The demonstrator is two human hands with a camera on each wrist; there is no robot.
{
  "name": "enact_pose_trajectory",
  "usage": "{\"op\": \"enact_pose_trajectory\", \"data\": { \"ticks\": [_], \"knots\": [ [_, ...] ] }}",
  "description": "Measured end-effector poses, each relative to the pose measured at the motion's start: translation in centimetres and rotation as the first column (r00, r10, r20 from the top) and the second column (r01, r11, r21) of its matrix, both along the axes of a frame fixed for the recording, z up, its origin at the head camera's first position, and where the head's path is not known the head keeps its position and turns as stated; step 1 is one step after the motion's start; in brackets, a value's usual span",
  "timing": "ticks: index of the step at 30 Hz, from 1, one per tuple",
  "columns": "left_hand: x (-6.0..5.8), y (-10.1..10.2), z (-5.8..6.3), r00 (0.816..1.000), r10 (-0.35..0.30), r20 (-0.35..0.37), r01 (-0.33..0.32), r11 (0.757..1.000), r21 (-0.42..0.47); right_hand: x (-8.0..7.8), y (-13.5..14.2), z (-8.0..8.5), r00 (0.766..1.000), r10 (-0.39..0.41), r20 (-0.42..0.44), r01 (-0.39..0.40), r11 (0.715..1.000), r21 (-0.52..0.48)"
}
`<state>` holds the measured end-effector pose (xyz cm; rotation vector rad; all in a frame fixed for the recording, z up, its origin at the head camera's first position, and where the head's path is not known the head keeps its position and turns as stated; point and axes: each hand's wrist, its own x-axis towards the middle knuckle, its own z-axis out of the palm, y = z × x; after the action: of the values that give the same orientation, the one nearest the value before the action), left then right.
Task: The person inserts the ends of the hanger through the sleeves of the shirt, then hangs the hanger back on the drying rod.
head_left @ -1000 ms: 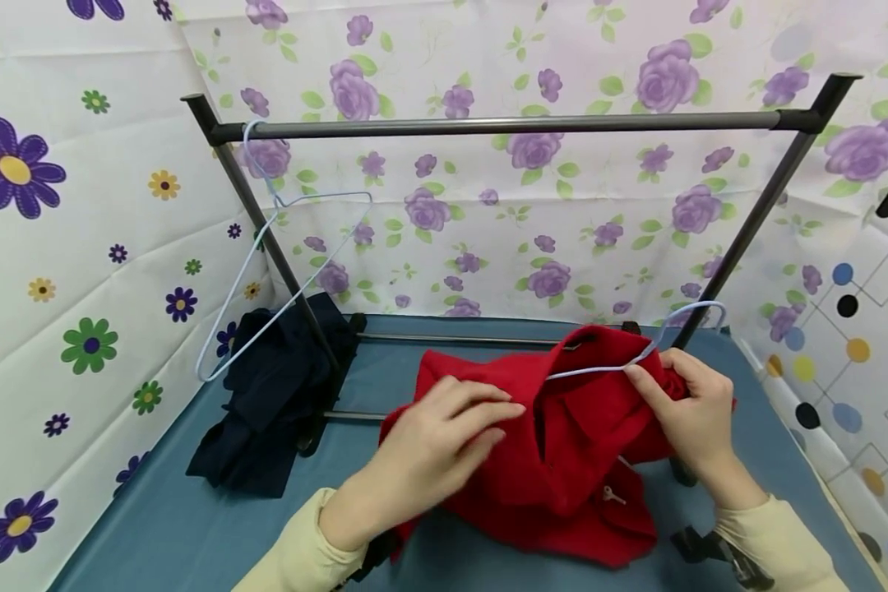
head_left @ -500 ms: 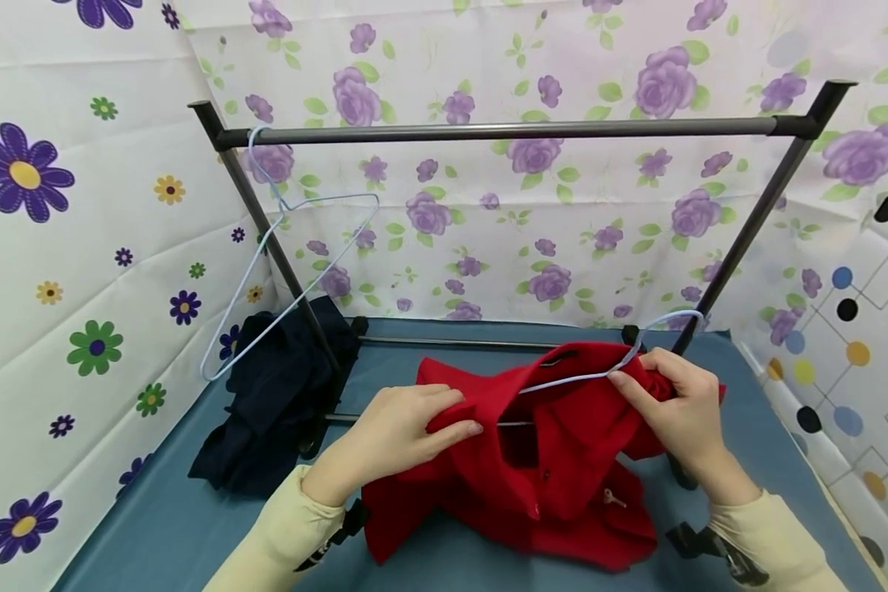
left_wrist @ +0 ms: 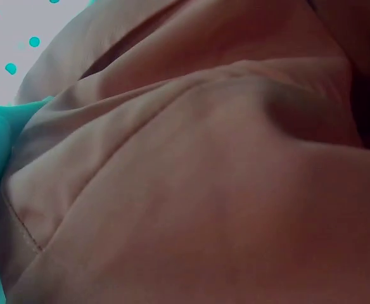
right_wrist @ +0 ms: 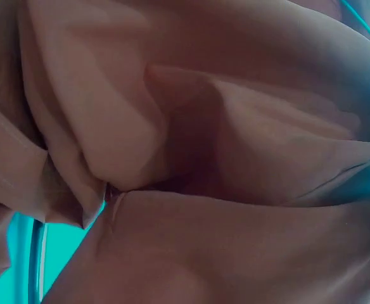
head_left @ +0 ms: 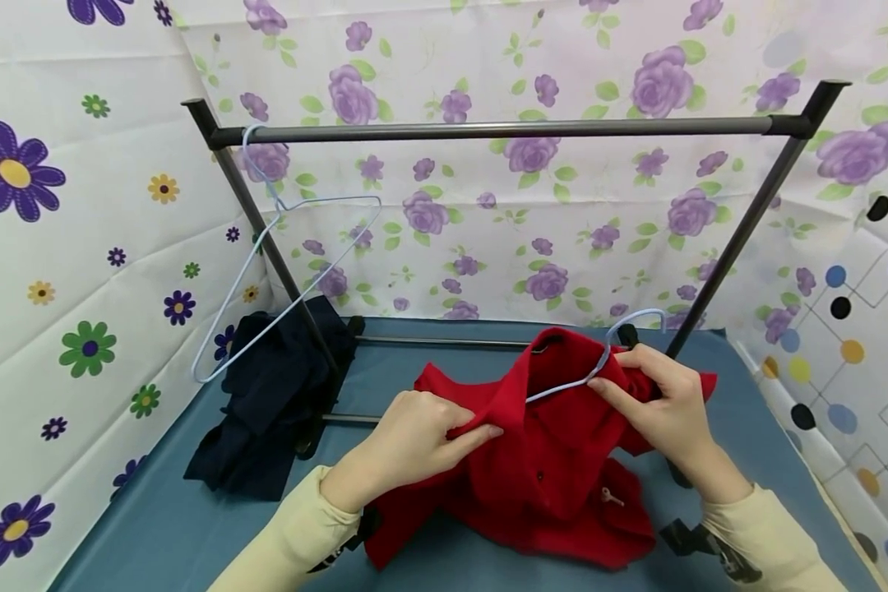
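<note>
A red buttoned shirt (head_left: 562, 493) lies bunched above the blue cloth, its neck opening facing up. My left hand (head_left: 414, 444) pinches the left edge of that opening between thumb and fingers. On the other side, my right hand (head_left: 666, 407) grips the shirt together with a light-blue wire hanger (head_left: 562, 387). The hanger's hook rises out of the neck toward the back right. One hanger arm runs left into the opening, its far end hidden inside. Folds of the shirt (left_wrist: 172, 190), tinted brown, fill the left wrist view. Similar shirt cloth (right_wrist: 204, 247) covers most of the right wrist view.
A dark metal rack (head_left: 503, 129) stands behind the shirt. From its left end hangs another light-blue hanger (head_left: 244, 271). Dark navy clothing (head_left: 266, 419) lies heaped at the rack's left foot. Patterned curtains enclose the blue-covered table (head_left: 163, 526).
My left hand has come down onto the shirt's neck edge and now pinches it, pulling it slightly open. The hanger and right hand have shifted left, with the hook moving left too.
</note>
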<state>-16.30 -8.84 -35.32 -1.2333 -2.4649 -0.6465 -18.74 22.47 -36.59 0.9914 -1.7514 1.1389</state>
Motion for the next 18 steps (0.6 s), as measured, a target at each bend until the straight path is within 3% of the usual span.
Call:
{"op": "enact_pose_trajectory", "data": {
  "ticks": [5, 9, 14, 18],
  "knots": [
    [0.3, 0.0, -0.2, 0.998, 0.053, 0.032, -0.055, 0.996, 0.075, -0.1, 0.8, -0.1, 0.996, -0.092, -0.009, 0.092, 0.995, 0.028],
    [0.7, 0.2, -0.2, 0.987, 0.077, 0.14, -0.101, 0.979, 0.176, -1.1, 2.9, -1.3, 0.969, -0.235, 0.08, 0.23, 0.971, 0.058],
    [1.1, 0.9, 0.0, 0.94, 0.036, 0.34, -0.148, 0.939, 0.31, -1.8, 4.6, -1.7, 0.897, -0.414, 0.157, 0.402, 0.91, 0.099],
    [1.4, 2.0, 0.2, 0.892, -0.034, 0.45, -0.161, 0.908, 0.386, -2.0, 5.7, -1.7, 0.851, -0.465, 0.243, 0.458, 0.885, 0.091]
  ]
}}
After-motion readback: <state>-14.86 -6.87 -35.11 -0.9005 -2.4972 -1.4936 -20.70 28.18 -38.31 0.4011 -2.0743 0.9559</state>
